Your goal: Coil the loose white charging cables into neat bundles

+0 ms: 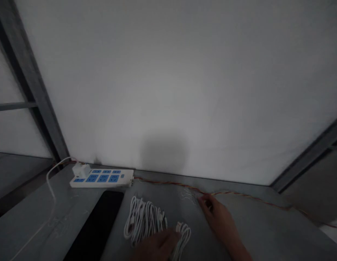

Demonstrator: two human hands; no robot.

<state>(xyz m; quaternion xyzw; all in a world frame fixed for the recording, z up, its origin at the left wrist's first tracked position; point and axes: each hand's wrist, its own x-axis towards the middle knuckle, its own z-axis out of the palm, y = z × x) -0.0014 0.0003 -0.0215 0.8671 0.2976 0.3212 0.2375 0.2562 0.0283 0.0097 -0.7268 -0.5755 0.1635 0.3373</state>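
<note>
At the bottom middle, my left hand [157, 246] is in shadow, its fingers closed at the edge of a small coiled white cable [185, 233]. Part of that coil is hidden behind the hand. Several more coiled white cables [145, 217] lie in a row just left of it on the grey tabletop [255, 224]. Farther right, my right hand [218, 217] has thumb and index finger bent together in a pinch. Its fingertips are beside a twisted red and yellow wire [171, 183]; whether anything is between them is too dark to tell.
A white power strip [127, 177] with blue sockets lies at the back left, a white charger [81, 169] plugged in, its white cord [50, 186] running off forward. A black phone-like slab [96, 224] lies in front. A white wall panel [168, 90] and metal posts [35, 72] bound the table.
</note>
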